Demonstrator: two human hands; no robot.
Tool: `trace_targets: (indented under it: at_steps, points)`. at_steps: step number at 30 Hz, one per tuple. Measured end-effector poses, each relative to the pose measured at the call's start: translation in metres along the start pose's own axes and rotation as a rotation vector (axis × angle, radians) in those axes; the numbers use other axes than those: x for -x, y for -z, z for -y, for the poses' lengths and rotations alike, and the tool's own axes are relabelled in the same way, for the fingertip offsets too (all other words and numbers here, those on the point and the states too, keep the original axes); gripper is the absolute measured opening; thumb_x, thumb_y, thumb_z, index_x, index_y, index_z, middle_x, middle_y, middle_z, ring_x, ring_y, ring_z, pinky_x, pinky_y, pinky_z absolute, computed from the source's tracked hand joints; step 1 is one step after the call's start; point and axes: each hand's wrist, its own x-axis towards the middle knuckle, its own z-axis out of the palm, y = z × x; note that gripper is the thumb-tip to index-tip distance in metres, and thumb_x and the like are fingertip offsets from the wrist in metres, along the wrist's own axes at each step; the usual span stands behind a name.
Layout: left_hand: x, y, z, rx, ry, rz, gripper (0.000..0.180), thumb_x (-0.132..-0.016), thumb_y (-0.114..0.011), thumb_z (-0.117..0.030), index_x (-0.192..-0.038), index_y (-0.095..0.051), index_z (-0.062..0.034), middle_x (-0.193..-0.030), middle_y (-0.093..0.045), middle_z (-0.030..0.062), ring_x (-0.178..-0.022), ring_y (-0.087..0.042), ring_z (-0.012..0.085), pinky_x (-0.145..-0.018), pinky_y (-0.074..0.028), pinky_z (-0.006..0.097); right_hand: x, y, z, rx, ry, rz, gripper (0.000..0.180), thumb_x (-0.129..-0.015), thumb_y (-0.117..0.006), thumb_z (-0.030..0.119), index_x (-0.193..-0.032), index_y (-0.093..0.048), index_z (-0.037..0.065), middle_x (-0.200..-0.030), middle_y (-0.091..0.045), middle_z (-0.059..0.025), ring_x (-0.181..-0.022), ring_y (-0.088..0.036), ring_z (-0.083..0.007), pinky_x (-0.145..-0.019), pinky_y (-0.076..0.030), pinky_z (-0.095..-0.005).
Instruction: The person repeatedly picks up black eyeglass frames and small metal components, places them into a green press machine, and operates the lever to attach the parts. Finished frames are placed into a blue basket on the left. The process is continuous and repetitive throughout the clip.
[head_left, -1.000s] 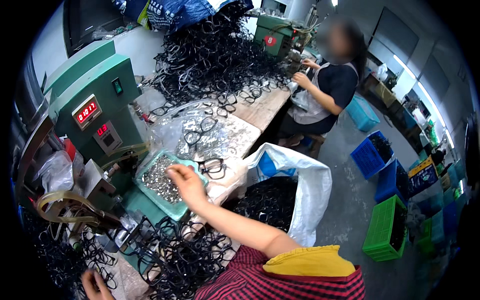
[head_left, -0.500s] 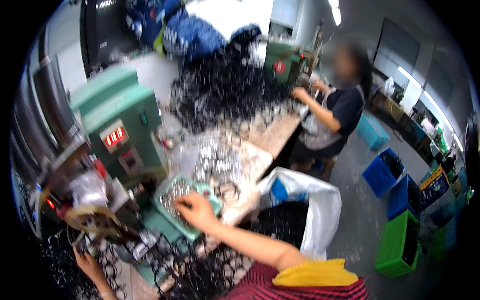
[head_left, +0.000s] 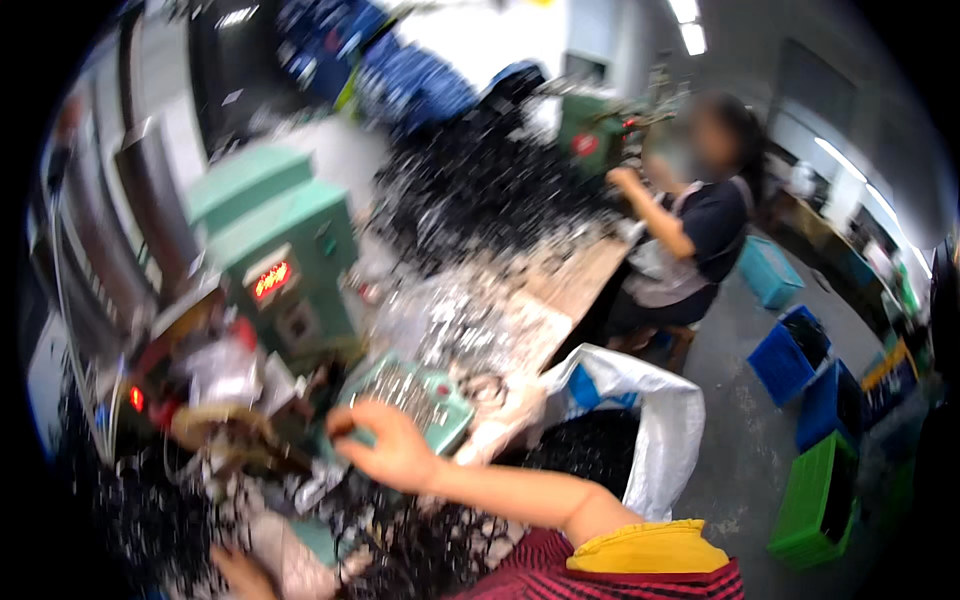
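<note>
My right hand (head_left: 385,445) is off the near side of a green tray (head_left: 455,425) that holds many small metal pieces (head_left: 400,390). Its fingers are bent and pinched together toward the machine; anything between them is too small and blurred to make out. A green bench machine (head_left: 290,255) with a red lit display stands beyond, with a tan wheel (head_left: 225,428) at its front. Low at the left, my left hand (head_left: 243,572) is smeared by motion among black ring-like strips (head_left: 150,515). Its fingers cannot be read. More black strips (head_left: 430,545) lie below my right forearm.
A large black heap (head_left: 470,190) covers the back of the table, near clear plastic bags (head_left: 440,325). A white sack (head_left: 668,425) stands at the table's right edge. Another person (head_left: 700,220) works at a second green machine (head_left: 590,130). Blue crates (head_left: 785,360) and a green crate (head_left: 810,500) stand on the floor.
My right hand has come out of the tray, nearer to me and toward the machine. The left hand has dropped lower, away from the wheel. The whole view has shifted a little.
</note>
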Motion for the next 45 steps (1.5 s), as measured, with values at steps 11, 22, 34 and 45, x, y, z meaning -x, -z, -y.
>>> trace_targets:
  at_steps: [11,22,34,45]
  points:
    - [0.091,0.185,-0.333,1.316,-0.514,0.194,0.024,-0.102,-0.035,-0.020,-0.107,-0.043,0.0017,-0.085,-0.069,0.0217,-0.068,-0.065,0.0213,-0.067,-0.054,0.031,0.003,-0.036,0.014,-0.483,-0.337,-0.035,0.050,-0.078,-0.069,-0.001,-0.123,-0.048,-0.004,-0.086,-0.064,-0.0053,-0.087,-0.059,-0.0104,-0.083,-0.045,-0.0240]
    - [0.106,0.190,-0.330,1.373,-0.221,0.848,0.023,-0.100,-0.039,-0.022,-0.103,-0.046,-0.0008,-0.077,-0.067,0.0236,-0.066,-0.066,0.0237,-0.064,-0.054,0.030,0.017,-0.034,0.042,-0.564,-0.327,0.054,0.056,-0.081,-0.065,-0.003,-0.132,-0.041,-0.004,-0.109,-0.064,-0.0113,-0.104,-0.059,-0.0156,-0.093,-0.045,-0.0287]
    - [0.084,0.187,-0.363,1.104,-0.546,-0.076,0.019,-0.100,-0.032,-0.017,-0.103,-0.042,-0.0011,-0.073,-0.065,0.0230,-0.056,-0.063,0.0251,-0.053,-0.055,0.031,0.013,-0.045,0.013,-0.394,-0.204,-0.096,0.050,-0.080,-0.068,-0.001,-0.125,-0.047,-0.006,-0.084,-0.068,-0.0074,-0.092,-0.062,-0.0133,-0.090,-0.044,-0.0266]
    - [0.087,0.165,-0.323,1.101,-0.442,0.007,0.017,-0.099,-0.033,-0.016,-0.100,-0.041,-0.0013,-0.076,-0.064,0.0284,-0.056,-0.061,0.0257,-0.060,-0.055,0.031,0.007,-0.037,0.019,-0.341,-0.272,0.042,0.053,-0.077,-0.070,0.001,-0.125,-0.047,-0.007,-0.100,-0.067,-0.0118,-0.087,-0.064,-0.0121,-0.084,-0.048,-0.0254]
